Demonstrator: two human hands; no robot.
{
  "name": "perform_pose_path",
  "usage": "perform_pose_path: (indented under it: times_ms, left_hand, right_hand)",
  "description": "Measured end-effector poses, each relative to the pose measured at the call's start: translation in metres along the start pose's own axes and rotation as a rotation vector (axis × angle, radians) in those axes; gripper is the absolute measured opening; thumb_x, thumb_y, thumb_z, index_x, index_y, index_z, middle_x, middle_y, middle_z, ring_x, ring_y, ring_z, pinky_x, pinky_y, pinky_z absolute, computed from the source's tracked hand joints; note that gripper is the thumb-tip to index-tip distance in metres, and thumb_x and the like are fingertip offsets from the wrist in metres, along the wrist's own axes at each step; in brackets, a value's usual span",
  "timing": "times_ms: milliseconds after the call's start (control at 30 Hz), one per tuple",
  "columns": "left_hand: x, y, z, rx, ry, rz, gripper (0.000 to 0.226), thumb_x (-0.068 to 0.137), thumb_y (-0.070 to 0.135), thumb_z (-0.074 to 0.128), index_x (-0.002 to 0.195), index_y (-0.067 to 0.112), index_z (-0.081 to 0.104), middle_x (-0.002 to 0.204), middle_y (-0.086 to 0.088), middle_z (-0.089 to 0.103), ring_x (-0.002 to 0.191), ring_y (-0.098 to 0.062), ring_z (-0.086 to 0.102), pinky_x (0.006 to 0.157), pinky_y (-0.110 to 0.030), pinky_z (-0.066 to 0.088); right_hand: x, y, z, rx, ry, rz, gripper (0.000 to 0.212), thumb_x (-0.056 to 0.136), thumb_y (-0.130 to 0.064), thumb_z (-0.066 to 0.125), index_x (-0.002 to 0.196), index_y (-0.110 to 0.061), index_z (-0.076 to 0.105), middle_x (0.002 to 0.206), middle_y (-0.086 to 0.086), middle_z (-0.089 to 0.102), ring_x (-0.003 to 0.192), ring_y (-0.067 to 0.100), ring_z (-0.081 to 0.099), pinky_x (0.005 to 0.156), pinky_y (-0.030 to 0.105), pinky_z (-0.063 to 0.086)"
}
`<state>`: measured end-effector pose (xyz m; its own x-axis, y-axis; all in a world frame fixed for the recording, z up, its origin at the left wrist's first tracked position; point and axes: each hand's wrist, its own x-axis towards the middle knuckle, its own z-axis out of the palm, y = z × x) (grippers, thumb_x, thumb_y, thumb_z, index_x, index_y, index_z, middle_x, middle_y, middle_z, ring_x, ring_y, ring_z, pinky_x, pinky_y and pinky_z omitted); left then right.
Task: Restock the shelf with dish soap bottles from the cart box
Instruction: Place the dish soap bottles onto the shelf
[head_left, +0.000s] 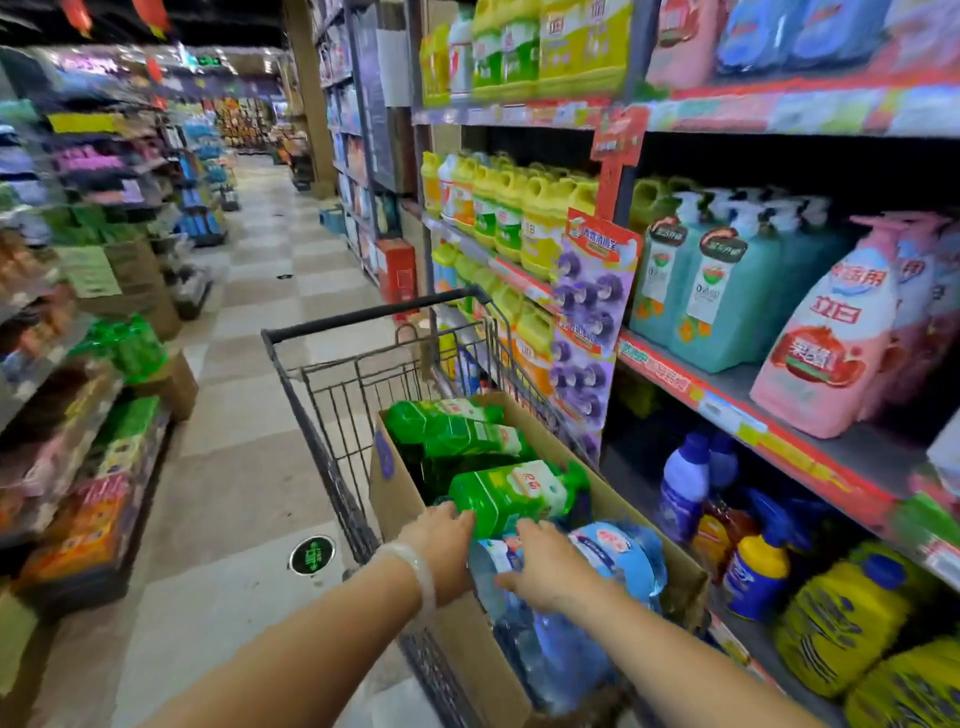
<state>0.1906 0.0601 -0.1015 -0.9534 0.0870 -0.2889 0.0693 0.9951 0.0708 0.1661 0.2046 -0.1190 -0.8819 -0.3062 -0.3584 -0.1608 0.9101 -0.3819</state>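
Green plastic gleams under the aisle lights as I reach into the cardboard box (400, 499) riding in my wire cart (332, 374), parked just beside the detergent shelf (727, 410) on my right. Both arms are out in front of me and the hands sit close together over the near end of the box. My left hand (441, 545) curls its fingers against the bottom edge of a green bottle (511, 496) lying on its side; my right hand (545, 566) rests spread on a blue bottle (618, 561) just beside it. The backs of the hands hide the fingertips, so I cannot tell whether either has a real grip yet. More green bottles (452, 426) lie stacked toward the far end of the box, and more blue ones (550, 660) crowd the near end.

By the look of them, these are full bottles, so I expect real weight in each, carried low and liable to slosh. The plastic seems stiff enough not to buckle, but glossy walls and slick labels could slide through a loose hold. The sound place to take one, I judge, is around the body near the middle, or at a moulded handle if it has one, with the second hand under the base for the lift across to the shelf. Bottles lying loose on each other may roll as one comes out.
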Motion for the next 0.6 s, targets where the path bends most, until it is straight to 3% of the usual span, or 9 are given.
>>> perform_pose_path:
  times_ms: [200,433,533,600]
  left_hand:
    - [0.139,-0.057,-0.016,0.002,-0.163,0.122,0.073,0.081,0.037,0.065,0.141,0.011,0.031,0.136,-0.013,0.039,0.128,-0.033,0.041,0.105,-0.042,0.039]
    - [0.248,-0.073,-0.019,-0.199,-0.386,0.22,0.056,0.088,0.041,0.058,0.131,0.008,0.045,0.134,-0.011,0.049,0.123,-0.026,0.048,0.096,-0.029,0.039]
    - [0.271,-0.063,-0.004,-0.291,-0.492,0.251,0.055,0.092,0.038,0.054,0.136,0.008,0.043,0.139,-0.006,0.048,0.126,-0.023,0.047,0.094,-0.023,0.035]
    - [0.285,-0.058,0.009,-0.378,-0.602,0.22,0.053,0.089,0.04,0.058,0.132,0.01,0.049,0.133,-0.007,0.054,0.124,-0.022,0.051,0.096,-0.026,0.039]
  right_hand:
    - [0.129,-0.004,-0.007,0.263,0.036,0.255,0.074,0.082,-0.036,0.066,0.142,-0.009,0.03,0.14,0.011,0.046,0.128,0.027,0.046,0.102,0.029,0.039]
    - [0.202,0.017,0.009,0.514,0.057,0.633,0.077,0.08,-0.048,0.066,0.137,-0.007,0.036,0.136,0.01,0.052,0.124,0.026,0.051,0.093,0.027,0.042]
    - [0.214,0.03,0.018,0.625,0.092,0.708,0.064,0.08,-0.05,0.063,0.133,-0.016,0.05,0.135,0.004,0.054,0.124,0.021,0.052,0.096,0.024,0.043]
    - [0.22,0.036,0.019,0.76,0.104,0.796,0.053,0.085,-0.045,0.063,0.127,-0.014,0.057,0.131,0.004,0.059,0.12,0.021,0.056,0.096,0.028,0.045]
